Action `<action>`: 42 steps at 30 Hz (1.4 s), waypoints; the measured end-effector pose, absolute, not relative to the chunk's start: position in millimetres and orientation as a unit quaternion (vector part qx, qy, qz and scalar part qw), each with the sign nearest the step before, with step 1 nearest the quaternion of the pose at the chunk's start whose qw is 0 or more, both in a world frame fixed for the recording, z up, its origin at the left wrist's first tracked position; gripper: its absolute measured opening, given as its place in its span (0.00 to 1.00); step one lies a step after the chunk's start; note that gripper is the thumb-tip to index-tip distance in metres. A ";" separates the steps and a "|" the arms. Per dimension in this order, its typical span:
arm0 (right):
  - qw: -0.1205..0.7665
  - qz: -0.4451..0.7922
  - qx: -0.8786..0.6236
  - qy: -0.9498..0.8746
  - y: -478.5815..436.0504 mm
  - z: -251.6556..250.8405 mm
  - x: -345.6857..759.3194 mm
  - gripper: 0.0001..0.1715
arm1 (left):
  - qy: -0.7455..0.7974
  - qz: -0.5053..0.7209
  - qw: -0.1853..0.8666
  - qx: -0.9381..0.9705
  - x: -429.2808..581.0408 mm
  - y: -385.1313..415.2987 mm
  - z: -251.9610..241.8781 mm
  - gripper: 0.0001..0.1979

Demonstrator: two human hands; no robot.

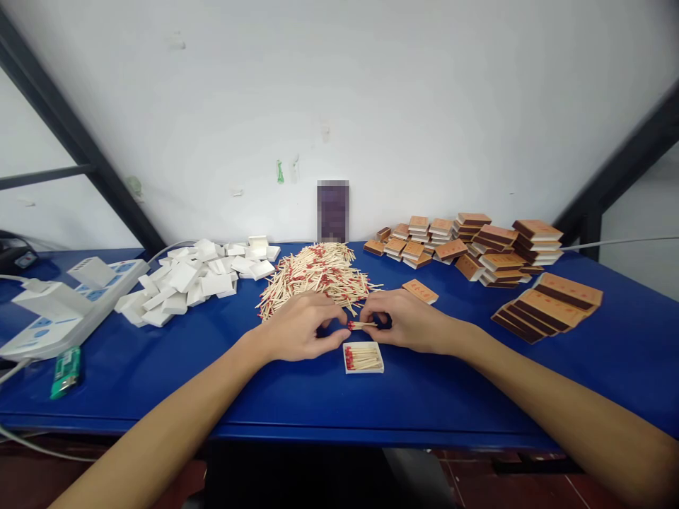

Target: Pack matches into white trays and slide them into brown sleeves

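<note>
In the head view, my right hand (411, 322) pinches a small bunch of matches (361, 326), their red heads pointing left. My left hand (302, 325) is curled at the head end of the bunch, its thumb and index finger apart; whether a fingertip touches the heads is hard to tell. Just below both hands, a white matchbox tray (363, 371) lies on the blue table, holding a layer of matches with red heads to the left. Behind the hands rises a large heap of loose matches (318, 272), partly covered by my left hand.
White empty trays (185, 276) are piled left of the heap. Matchboxes (498, 258) stand stacked at the back right, with overlapping orange sleeves (549, 307) in front. One orange sleeve (421, 290) lies behind my right hand. A power strip (79, 311) and a green packet (66, 371) are at left.
</note>
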State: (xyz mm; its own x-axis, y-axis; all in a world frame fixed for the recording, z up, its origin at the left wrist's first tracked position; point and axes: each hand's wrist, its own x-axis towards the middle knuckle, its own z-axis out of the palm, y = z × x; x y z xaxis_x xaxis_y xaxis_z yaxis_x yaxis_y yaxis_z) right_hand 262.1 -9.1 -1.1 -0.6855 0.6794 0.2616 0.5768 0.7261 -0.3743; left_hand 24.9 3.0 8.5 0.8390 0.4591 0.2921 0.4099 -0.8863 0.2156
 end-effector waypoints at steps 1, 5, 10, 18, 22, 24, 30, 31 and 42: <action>0.197 0.137 -0.346 -0.907 -9.0 -1.2 262.3 0.02 | 0.233 0.166 0.059 0.956 25.2 3.6 7.8 0.12; 0.211 0.148 -0.345 -0.903 -7.9 -3.8 262.1 0.02 | 0.237 0.154 0.047 0.958 26.8 4.7 4.4 0.14; 0.222 0.156 -0.346 -0.898 -7.5 -8.1 258.8 0.05 | 0.237 0.141 0.023 0.961 30.9 4.5 1.2 0.12; 0.238 0.142 -0.327 -0.903 -8.9 -7.7 256.1 0.04 | 0.267 0.134 -0.003 0.954 36.6 2.3 -1.4 0.08; 0.236 0.129 -0.331 -0.905 -9.8 -8.6 254.8 0.05 | 0.263 0.134 -0.003 0.955 37.4 1.8 -0.9 0.07; 0.242 0.123 -0.331 -0.904 -10.9 -9.1 253.7 0.05 | 0.265 0.134 0.005 0.955 37.9 1.8 0.0 0.07; 0.297 0.107 -0.320 -0.893 -21.2 2.8 253.5 0.08 | 0.249 0.181 0.040 0.951 36.4 -2.0 8.4 0.07; 0.302 0.116 -0.320 -0.891 -24.0 6.7 253.9 0.08 | 0.237 0.194 0.048 0.951 35.3 -3.5 10.7 0.07; 0.182 0.187 -0.323 -0.910 -37.2 14.9 255.9 0.03 | 0.218 0.153 0.036 0.963 24.9 1.9 11.2 0.15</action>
